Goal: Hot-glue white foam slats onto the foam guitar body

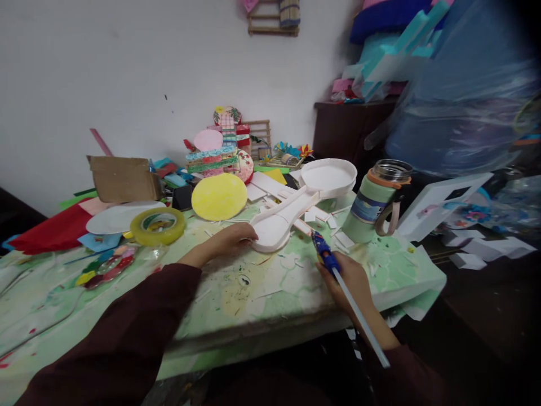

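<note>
A white foam guitar-shaped piece (291, 211) lies on the green-stained worktable (236, 287), its round body (328, 176) at the far end. My left hand (231, 239) rests on the table with its fingers curled against the near rounded end of the foam piece. My right hand (349, 279) is closed round a blue glue gun (323, 249), whose nozzle points toward the foam piece; a long translucent glue stick (361, 318) sticks out behind it over my wrist. Small white foam offcuts (342, 239) lie around the gun's tip.
A yellow disc (218, 196), a tape roll (158, 225), a cardboard box (122, 179), a paint palette (107, 266) and red paper (54, 231) sit on the left. A green bottle with strap (376, 203) stands right of the foam. Colourful crafts (224, 149) crowd the back; white foam blocks (486, 251) lie at right.
</note>
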The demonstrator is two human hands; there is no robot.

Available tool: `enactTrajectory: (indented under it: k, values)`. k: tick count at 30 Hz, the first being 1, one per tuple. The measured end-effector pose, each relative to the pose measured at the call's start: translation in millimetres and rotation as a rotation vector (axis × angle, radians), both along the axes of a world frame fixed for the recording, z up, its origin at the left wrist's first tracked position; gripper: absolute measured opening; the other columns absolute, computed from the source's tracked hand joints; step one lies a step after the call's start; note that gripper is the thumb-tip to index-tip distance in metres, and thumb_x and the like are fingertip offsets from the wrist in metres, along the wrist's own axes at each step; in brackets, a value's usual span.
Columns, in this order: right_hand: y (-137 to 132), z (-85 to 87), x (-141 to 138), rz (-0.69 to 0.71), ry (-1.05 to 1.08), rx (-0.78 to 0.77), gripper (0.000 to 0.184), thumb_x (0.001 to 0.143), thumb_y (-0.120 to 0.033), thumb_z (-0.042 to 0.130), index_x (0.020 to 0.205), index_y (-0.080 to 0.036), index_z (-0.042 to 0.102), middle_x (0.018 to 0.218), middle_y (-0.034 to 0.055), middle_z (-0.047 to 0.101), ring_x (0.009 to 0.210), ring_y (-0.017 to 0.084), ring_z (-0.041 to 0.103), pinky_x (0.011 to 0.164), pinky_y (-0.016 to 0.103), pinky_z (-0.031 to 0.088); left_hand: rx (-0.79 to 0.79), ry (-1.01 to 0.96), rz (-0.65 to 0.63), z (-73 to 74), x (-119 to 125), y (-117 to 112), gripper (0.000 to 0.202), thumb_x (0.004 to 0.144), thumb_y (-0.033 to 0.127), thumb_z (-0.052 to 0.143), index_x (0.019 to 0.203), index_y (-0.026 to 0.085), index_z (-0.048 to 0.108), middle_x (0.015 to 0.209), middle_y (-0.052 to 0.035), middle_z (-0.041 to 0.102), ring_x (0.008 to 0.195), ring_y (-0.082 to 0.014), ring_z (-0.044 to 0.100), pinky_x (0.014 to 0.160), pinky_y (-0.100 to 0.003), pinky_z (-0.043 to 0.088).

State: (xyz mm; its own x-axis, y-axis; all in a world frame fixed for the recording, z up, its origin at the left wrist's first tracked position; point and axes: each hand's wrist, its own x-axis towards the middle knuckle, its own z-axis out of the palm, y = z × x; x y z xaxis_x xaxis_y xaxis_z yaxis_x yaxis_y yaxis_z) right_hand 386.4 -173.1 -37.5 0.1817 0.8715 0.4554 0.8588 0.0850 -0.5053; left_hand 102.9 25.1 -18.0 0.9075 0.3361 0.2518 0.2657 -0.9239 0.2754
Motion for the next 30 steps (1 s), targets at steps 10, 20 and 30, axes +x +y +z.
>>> enactTrajectory:
  k: [10, 20, 30]
  values:
    - [6.0, 20.8, -61.0, 0.237, -0.090, 0.006, 0.028, 0.086, -0.045, 0.051, 0.076, -0.019, 0.054, 0.072, 0.0050, 0.061, 0.069, 0.019, 0.054, 0.064, 0.028, 0.033, -0.015, -0.173, 0.029, -8.8, 2.0, -11.5, 0.025, 0.083, 0.011, 0.051, 0.106, 0.016, 0.061, 0.100, -0.0089, 0.065, 0.097, -0.0171, 0.059, 0.087, -0.035, 0.048]
    - [13.1, 18.8, -97.6, 0.215, -0.272, -0.187, 0.019, 0.083, -0.035, 0.054, 0.076, -0.018, 0.055, 0.074, 0.0057, 0.065, 0.068, 0.018, 0.056, 0.060, 0.028, 0.029, -0.028, -0.238, 0.047, -14.4, 4.3, -15.1, 0.019, 0.086, 0.014, 0.053, 0.101, 0.017, 0.064, 0.096, -0.0077, 0.068, 0.092, -0.0159, 0.060, 0.084, -0.035, 0.050]
    - [12.1, 18.7, -107.2, 0.187, -0.372, -0.226, 0.010, 0.078, -0.028, 0.053, 0.076, -0.018, 0.055, 0.070, 0.0059, 0.064, 0.064, 0.018, 0.053, 0.059, 0.029, 0.026, 0.000, -0.214, 0.032, -15.6, 3.7, -17.5, 0.021, 0.086, 0.015, 0.056, 0.105, 0.016, 0.064, 0.099, -0.0091, 0.068, 0.094, -0.0171, 0.061, 0.085, -0.034, 0.050]
